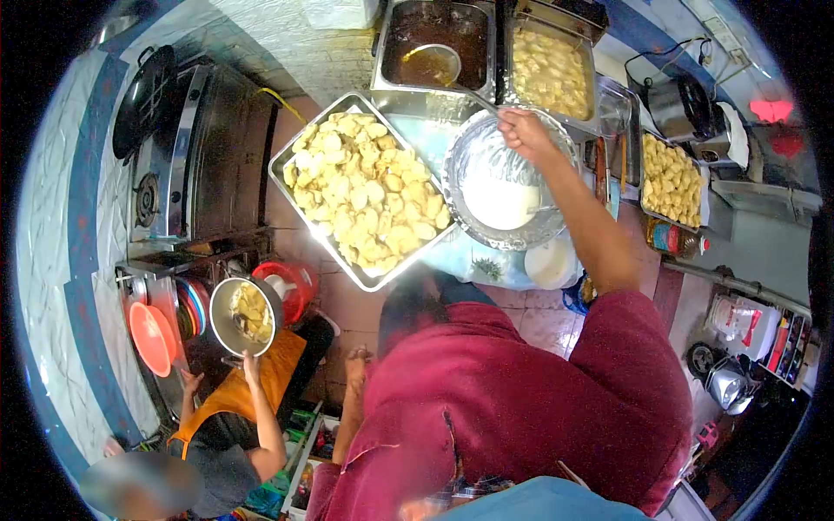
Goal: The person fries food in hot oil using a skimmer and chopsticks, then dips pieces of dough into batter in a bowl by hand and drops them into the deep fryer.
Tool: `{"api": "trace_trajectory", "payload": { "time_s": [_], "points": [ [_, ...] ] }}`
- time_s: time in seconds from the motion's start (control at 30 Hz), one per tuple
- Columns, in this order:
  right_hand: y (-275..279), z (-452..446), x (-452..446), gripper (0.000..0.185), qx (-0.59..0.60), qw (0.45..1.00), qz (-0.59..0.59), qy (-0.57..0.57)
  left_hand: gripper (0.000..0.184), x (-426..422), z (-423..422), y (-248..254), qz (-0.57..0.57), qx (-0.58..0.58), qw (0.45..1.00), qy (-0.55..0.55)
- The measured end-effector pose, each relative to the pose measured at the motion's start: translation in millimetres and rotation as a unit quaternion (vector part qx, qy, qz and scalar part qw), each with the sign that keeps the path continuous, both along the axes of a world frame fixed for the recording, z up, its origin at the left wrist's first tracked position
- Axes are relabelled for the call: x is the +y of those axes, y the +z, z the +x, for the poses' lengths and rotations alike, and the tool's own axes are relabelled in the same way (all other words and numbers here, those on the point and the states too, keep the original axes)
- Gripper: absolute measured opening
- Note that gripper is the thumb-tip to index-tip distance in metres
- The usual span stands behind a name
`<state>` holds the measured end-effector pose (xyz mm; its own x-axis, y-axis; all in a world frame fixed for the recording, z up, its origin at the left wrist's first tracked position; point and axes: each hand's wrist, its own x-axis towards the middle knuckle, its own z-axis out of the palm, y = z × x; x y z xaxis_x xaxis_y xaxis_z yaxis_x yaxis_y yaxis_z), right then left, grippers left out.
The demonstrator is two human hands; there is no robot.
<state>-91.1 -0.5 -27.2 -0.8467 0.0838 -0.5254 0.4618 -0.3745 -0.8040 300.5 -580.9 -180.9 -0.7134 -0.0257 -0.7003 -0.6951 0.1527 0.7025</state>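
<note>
- Here's your right grip [524,135], closed around the skimmer [439,65] handle, its head down in the dark, oily-looking liquid of the steel pan [377,61]; loosen those fingers and the skimmer could slip in and splash.
- Watch that forearm! It's stretched over the batter bowl [486,236], and a drop of the elbow could catch the rim or put batter on your skin.
- The pale slices [365,191] sit heaped in the metal tray [375,283], left of the bowl; its near corner seems to jut past the desk [443,260] (I can't judge how well it's supported), so a nudge from your body might tip it.
- Skimmer and handle bridge the gap from pan to bowl: lift it wet, and drips could run into the batter.
- Your left grip [356,360] hangs low by your side, too small to tell whether it holds anything; no steadying help there if the tray slides.
- And a co-worker [239,369] holds a pot [219,334] close on your left; step back blindly, and you may collide.
</note>
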Motion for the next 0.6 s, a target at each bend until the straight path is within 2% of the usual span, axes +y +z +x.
{"api": "trace_trajectory", "payload": {
  "time_s": [0.1, 0.17, 0.23, 0.27, 0.3, 0.37, 0.43, 0.47, 0.5, 0.57, 0.6],
  "points": [
    [-7, -14, -13, 0.009, -0.013, 0.982, -0.188, -0.027, 0.028, 1, -5, -5, -0.038, -0.059, 0.997, 0.03],
    [-8, -24, -16, 0.013, -0.023, 0.975, -0.214, -0.052, 0.027, -11, 6, -17, 0.057, 0.005, 0.997, 0.055],
    [-20, -39, -3, 0.014, -0.023, 0.967, -0.251, -0.041, 0.028, -16, 12, -22, 0.058, -0.001, 0.996, 0.063],
    [-18, -44, 0, 0.014, -0.003, 0.973, -0.22, -0.069, 0.029, -11, 8, -15, 0.012, -0.04, 0.997, 0.061],
    [-13, -49, 7, 0.015, -0.002, 0.979, -0.196, -0.049, 0.03, -6, 5, -8, -0.034, -0.079, 0.994, 0.061],
    [-4, -54, 22, 0.005, 0.031, 0.992, -0.103, -0.058, 0.032, -9, 10, -5, -0.032, -0.07, 0.996, 0.049],
    [6, -56, 36, 0.018, 0.07, 0.986, 0.148, -0.039, 0.032, -6, 11, -3, -0.049, -0.037, 0.998, 0.011],
    [-7, -63, 62, 0.029, 0.084, 0.951, 0.295, 0.028, 0.032, -5, 10, 2, -0.069, -0.009, 0.997, -0.02],
    [-7, -59, 72, 0.03, 0.123, 0.901, 0.415, 0.037, 0.032, -4, 11, 4, -0.089, 0.019, 0.994, -0.052],
    [0, -55, 78, 0.034, 0.193, 0.751, 0.63, 0.051, 0.033, -9, 21, -11, -0.055, -0.018, 0.998, -0.001],
    [8, -49, 80, 0.045, 0.124, 0.765, 0.626, 0.089, 0.033, -11, 26, -20, -0.037, -0.036, 0.998, 0.024]
  ]
}}
